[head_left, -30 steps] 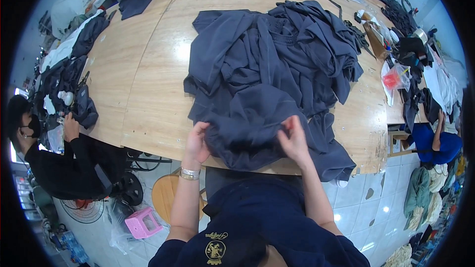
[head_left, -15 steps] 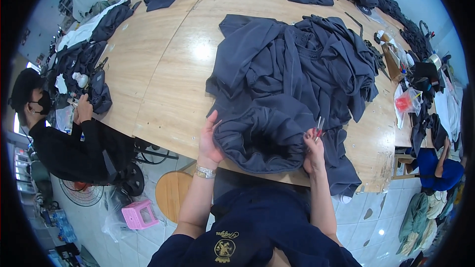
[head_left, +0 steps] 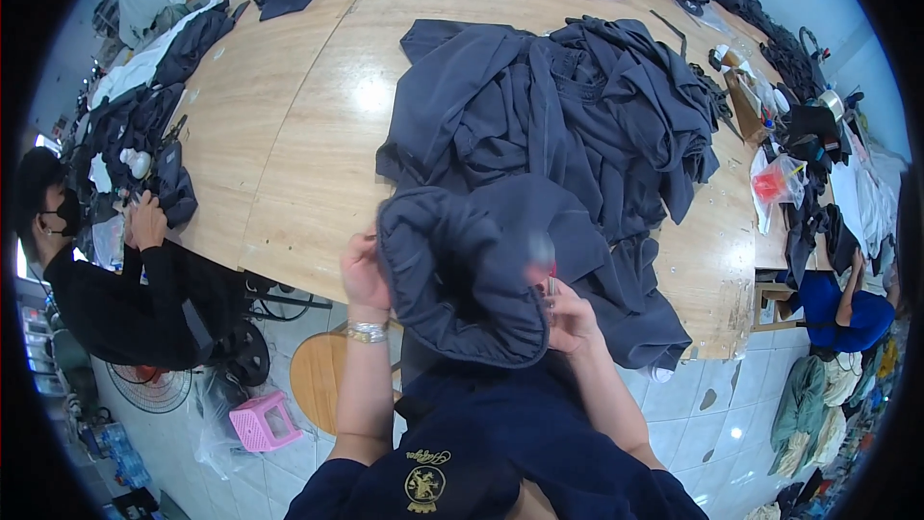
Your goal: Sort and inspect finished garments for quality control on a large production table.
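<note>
Both my hands hold the round, gathered opening of a dark blue-grey garment (head_left: 520, 217) at the table's near edge, its dark inside facing me. My left hand (head_left: 366, 274) grips the band at its left side, fingers partly hidden by cloth. On the opposite side my right hand (head_left: 568, 316) is closed at the band. A small, thin metal tool (head_left: 552, 289) shows between the right fingers; its upper part is blurred and its kind is unclear. The rest of the garment spreads in folds across the table beyond my hands.
A wooden table (head_left: 318, 164) lies in front of me, with dark garments (head_left: 144, 120) heaped along its left side. Co-workers handle cloth at the far edge and left. A round stool (head_left: 318, 380) and a pink plastic stool (head_left: 262, 422) stand at lower left.
Both hands have drawn the garment's opening slightly left and tilted it, its right side now lower and nearer me. My right hand has moved left and down. The whole view has shifted slightly.
</note>
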